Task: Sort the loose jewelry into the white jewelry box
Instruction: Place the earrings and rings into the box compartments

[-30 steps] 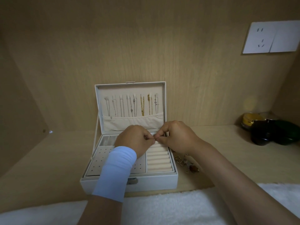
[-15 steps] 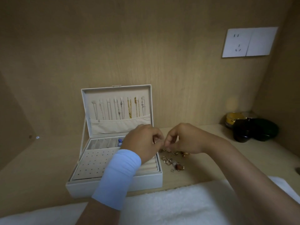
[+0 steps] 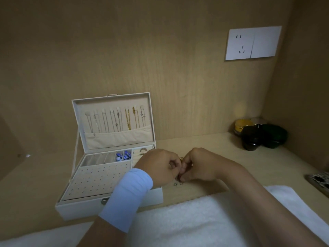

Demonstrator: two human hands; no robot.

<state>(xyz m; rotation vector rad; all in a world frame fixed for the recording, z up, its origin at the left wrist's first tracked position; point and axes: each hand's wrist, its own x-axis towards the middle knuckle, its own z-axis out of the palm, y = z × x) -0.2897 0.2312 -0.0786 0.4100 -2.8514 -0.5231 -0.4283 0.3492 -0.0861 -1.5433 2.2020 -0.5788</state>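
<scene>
Item: white rectangular jewelry box [image 3: 110, 208], on pale wooden desk [image 3: 231, 157], left of centre, lid [image 3: 114, 100] raised upright against the wood-grain back wall. Lid lining: row of silver and gold chain necklaces [image 3: 115, 120] hanging on hooks, ends tucked into a cream fabric pocket [image 3: 117, 138]. Tray: cream perforated earring panel [image 3: 99, 179] at front; narrow divided compartments behind it, the two rightmost holding blue beaded pieces [image 3: 122, 155]; cream ring rolls at back right carrying small silver rings [image 3: 143, 150]. Loose jewelry [image 3: 180, 176]: a small gold and reddish cluster, just right of the box, lying on or just above the desk, pinched between both hands; one small pale piece [image 3: 175, 184] lies on the desk directly below. Left hand [image 3: 158, 168], light blue fabric sleeve [image 3: 126, 196] on the wrist, fingers [image 3: 173, 164] curled and pinching the cluster. Right hand [image 3: 201, 164], fingers [image 3: 185, 169] curled likewise, tips meeting those of the left. Also present: white fluffy towel [image 3: 195, 220] along the desk's near edge; dark round jars [image 3: 261, 135] and a yellow-lidded jar [image 3: 243, 124] in the far right corner; white wall socket plate [image 3: 252, 43]; patterned object [image 3: 318, 179] at the right edge, not identifiable.
</scene>
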